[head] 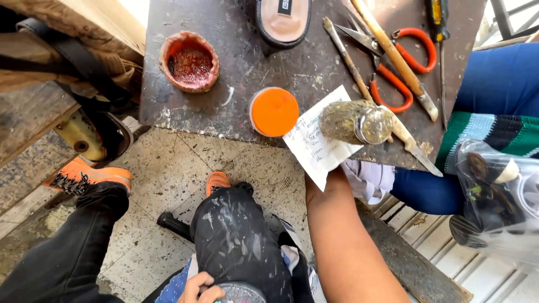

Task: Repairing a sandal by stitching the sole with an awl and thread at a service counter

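Note:
My right hand (pixel 322 184) reaches up to the front edge of the dark worktable (pixel 236 112) and holds a white slip of paper (pixel 314 147) with handwriting; the paper hides the fingers. A glass jar (pixel 357 121) with dark greenish contents lies on its side over the paper's top corner, and whether my hand also holds it is unclear. My left hand (pixel 200 292) rests low on my lap with its fingers curled against a grey round object (pixel 242 293). My legs wear black paint-flecked trousers and orange shoes (pixel 84 177).
The table holds a red-stained bowl (pixel 190 60), an orange round lid (pixel 274 112), a sandal sole (pixel 283 19), orange-handled scissors (pixel 405 62) and wooden-handled knives (pixel 393 47). At right sits another person in blue trousers (pixel 494 78) with a clear plastic bag (pixel 497 202).

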